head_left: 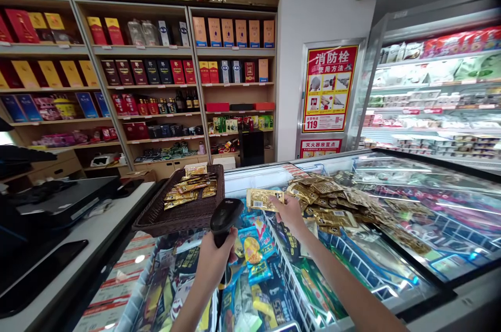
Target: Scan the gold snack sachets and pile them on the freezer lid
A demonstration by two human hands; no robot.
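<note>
My left hand (217,255) is wrapped round the grip of a black handheld barcode scanner (227,215), its head tilted up to the right. In my right hand (290,214) is a gold snack packet (259,199), pinched at its right end, with a barcode on its face. The packet is held up just right of the scanner head. Beyond my right hand, a heap of similar gold packets (324,193) lies on the freezer's glass top. To the left, a brown woven basket (151,217) holds more gold packets (191,188).
Below my hands is a chest freezer with white wire dividers (287,274) and colourful frozen packs (254,246). A counter (90,248) with a dark phone-like slab (43,274) stands left. Shelves of boxes (230,81) line the back; a lit fridge (434,86) is at right.
</note>
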